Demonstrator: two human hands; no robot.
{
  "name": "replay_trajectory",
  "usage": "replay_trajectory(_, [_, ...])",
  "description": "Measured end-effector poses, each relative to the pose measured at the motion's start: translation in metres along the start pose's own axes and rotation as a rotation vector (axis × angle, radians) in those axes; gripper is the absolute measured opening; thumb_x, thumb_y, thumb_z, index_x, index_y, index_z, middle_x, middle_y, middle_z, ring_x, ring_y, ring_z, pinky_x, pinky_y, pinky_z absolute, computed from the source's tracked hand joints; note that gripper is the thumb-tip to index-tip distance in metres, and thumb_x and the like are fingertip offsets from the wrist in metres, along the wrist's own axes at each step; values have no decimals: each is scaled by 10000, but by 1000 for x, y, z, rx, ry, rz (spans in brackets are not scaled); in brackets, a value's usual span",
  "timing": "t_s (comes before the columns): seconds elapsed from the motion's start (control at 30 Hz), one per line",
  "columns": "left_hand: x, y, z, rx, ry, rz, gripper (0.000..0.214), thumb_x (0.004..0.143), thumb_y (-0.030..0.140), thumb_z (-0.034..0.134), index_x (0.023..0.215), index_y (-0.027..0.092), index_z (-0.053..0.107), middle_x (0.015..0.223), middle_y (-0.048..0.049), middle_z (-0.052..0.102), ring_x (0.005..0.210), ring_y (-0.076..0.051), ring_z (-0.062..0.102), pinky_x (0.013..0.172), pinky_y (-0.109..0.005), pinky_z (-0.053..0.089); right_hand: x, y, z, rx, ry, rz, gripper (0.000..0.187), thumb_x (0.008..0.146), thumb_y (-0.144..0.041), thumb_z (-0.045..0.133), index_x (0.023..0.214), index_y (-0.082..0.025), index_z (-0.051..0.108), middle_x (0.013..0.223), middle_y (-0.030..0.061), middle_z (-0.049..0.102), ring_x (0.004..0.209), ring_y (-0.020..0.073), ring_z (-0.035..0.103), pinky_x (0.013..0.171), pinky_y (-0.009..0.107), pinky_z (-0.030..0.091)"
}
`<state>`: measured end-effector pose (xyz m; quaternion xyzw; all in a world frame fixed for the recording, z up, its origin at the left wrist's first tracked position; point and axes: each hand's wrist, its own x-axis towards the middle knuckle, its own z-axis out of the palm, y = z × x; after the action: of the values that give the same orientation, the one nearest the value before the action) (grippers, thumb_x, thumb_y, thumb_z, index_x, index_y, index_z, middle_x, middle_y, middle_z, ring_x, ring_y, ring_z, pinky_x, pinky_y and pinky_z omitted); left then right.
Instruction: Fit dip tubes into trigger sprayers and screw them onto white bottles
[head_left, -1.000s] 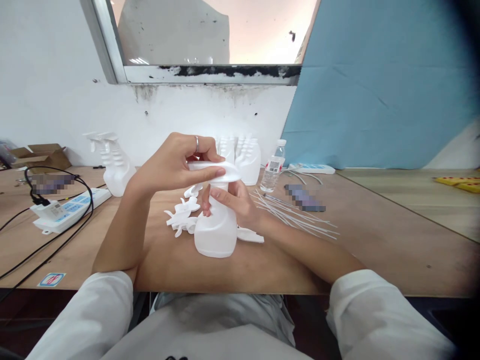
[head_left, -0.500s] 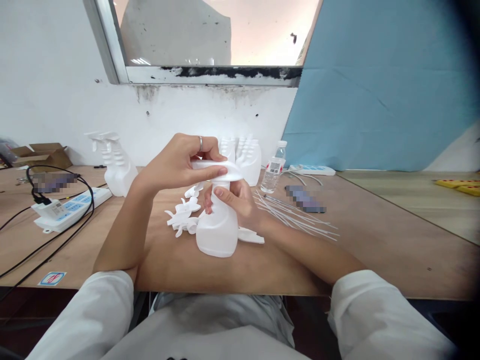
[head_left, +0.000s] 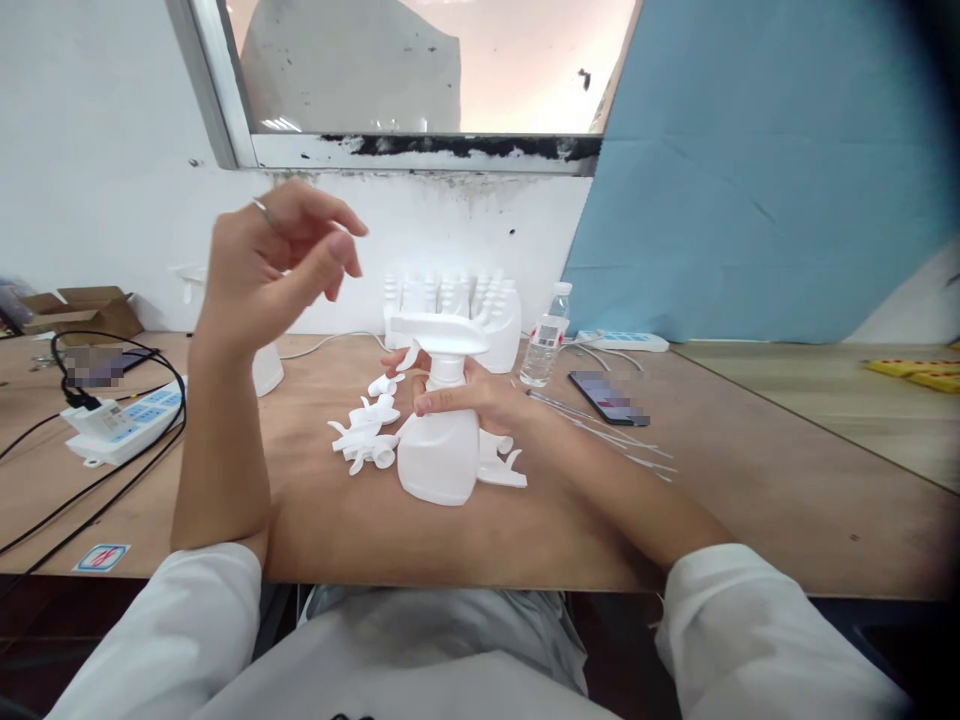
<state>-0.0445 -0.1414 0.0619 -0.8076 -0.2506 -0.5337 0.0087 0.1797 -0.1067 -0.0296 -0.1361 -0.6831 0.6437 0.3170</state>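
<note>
A white spray bottle [head_left: 439,460] stands upright on the table with a trigger spray head [head_left: 439,332] seated on its neck. My right hand [head_left: 469,395] wraps around the neck just below the head. Raised to the left, well above the table, my left hand [head_left: 281,250] holds nothing; its fingers are curled but apart, and a ring shows on one. Several loose trigger spray heads [head_left: 367,430] lie left of the bottle, with more spray-head pieces [head_left: 501,465] close to its right side.
Several white bottles [head_left: 499,320] stand behind. Further right are a water bottle [head_left: 544,340], thin white tubes [head_left: 622,435], a phone [head_left: 607,397] and a power strip [head_left: 626,341]. On the left lie a power strip [head_left: 154,405] with black cables and a cardboard box [head_left: 94,310].
My left hand has let go of the spray head and moved up and left. The spray head now points left with its trigger showing. My right hand stays at the bottle's neck.
</note>
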Motion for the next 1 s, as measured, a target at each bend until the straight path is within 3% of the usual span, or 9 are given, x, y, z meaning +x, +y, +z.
replay_trajectory(0.13, [-3,2,-13,76,114,17,238,999,423,521,1045,205,606,747,61,609,646,-54,545,489,-241,403,-1,0,1,-42,110,-24,311,668,-250,824,876,-168,608,789,-14,600,657,107,576,645,253,497])
replay_trajectory(0.23, [-4,3,-15,94,134,37,221,1006,390,517,1022,190,611,714,52,590,629,-57,552,477,-241,391,-1,1,4,-63,149,-48,322,659,-246,824,885,-173,607,832,-12,600,676,105,574,660,258,493])
replay_trajectory(0.33, [-3,2,-11,97,1,30,228,1007,407,503,1037,209,612,744,58,623,648,-51,548,524,-221,433,-1,0,7,-69,152,-51,404,652,-241,819,997,-183,616,878,-3,615,684,110,580,664,268,498])
replay_trajectory(0.47, [1,-1,3,171,-170,55,287,967,466,517,1023,219,650,803,13,691,688,-103,596,554,-230,452,-2,1,10,-81,161,-58,233,705,-232,765,841,-166,587,680,-23,587,646,124,573,660,282,485])
replay_trajectory(0.57, [6,-2,18,228,-344,39,302,925,473,549,981,211,689,888,-27,720,706,-133,632,575,-236,461,-1,3,9,-67,147,-98,257,692,-164,741,909,-174,602,726,-24,604,672,128,589,691,295,499])
replay_trajectory(0.7, [9,-3,31,225,-540,51,327,894,491,565,883,192,698,686,-1,690,592,-119,604,541,-213,407,0,3,9,-122,133,-96,323,691,-189,754,982,-175,614,855,10,645,758,159,637,767,340,528])
replay_trajectory(0.83, [8,-2,24,286,-453,34,334,867,500,583,817,192,702,613,14,658,557,-110,558,548,-211,369,-3,0,6,-296,150,-42,411,748,-308,763,1098,-181,589,965,60,683,909,219,663,872,422,536])
replay_trajectory(0.93, [5,-1,8,373,-303,-51,318,858,477,607,801,183,714,595,18,633,546,-95,499,566,-217,367,-5,-4,-1,-440,218,-194,596,753,-319,770,1282,-231,510,1204,86,629,1038,224,635,928,427,535])
replay_trajectory(1.0, [2,-2,-5,424,-155,-130,298,855,434,632,806,154,722,599,15,615,553,-80,459,564,-212,355,-8,-10,-8,-550,250,-313,594,772,-324,753,1308,-259,506,1307,85,573,1074,214,621,958,417,530])
